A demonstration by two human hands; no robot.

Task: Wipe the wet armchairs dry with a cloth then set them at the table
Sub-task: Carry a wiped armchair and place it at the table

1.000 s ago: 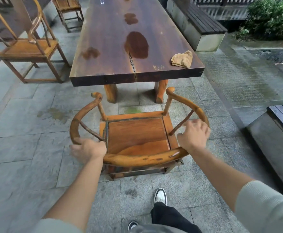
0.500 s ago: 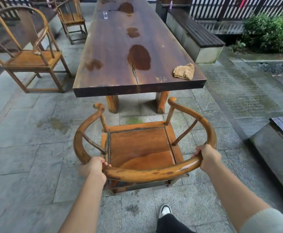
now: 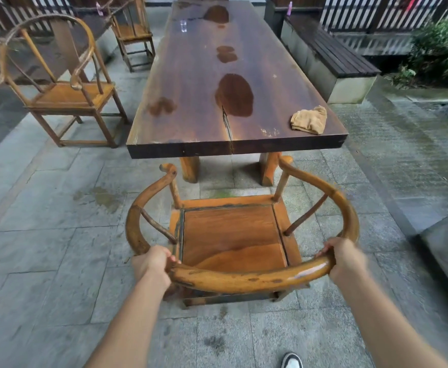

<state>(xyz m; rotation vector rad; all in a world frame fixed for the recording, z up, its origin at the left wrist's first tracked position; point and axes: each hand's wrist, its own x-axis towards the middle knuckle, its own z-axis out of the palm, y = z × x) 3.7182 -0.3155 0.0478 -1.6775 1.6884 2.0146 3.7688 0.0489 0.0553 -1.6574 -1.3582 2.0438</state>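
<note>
A long dark wooden desk [image 3: 191,83] fills the upper middle of the frame, with a crumpled tan cloth [image 3: 309,120] on its near right corner and wet patches [image 3: 234,95] along its top. The grey stone floor [image 3: 45,248] carries three armchairs: one at lower centre [image 3: 233,235], two at upper left [image 3: 66,94] [image 3: 134,30].

I see both bare forearms reaching toward twelve o'clock. My left hand [image 3: 152,264] sits at about seven o'clock, fingers curled round the curved orange-brown wooden armchair back rail [image 3: 244,278]. My right hand [image 3: 346,258] grips that rail at about five o'clock, knuckles up.
</note>
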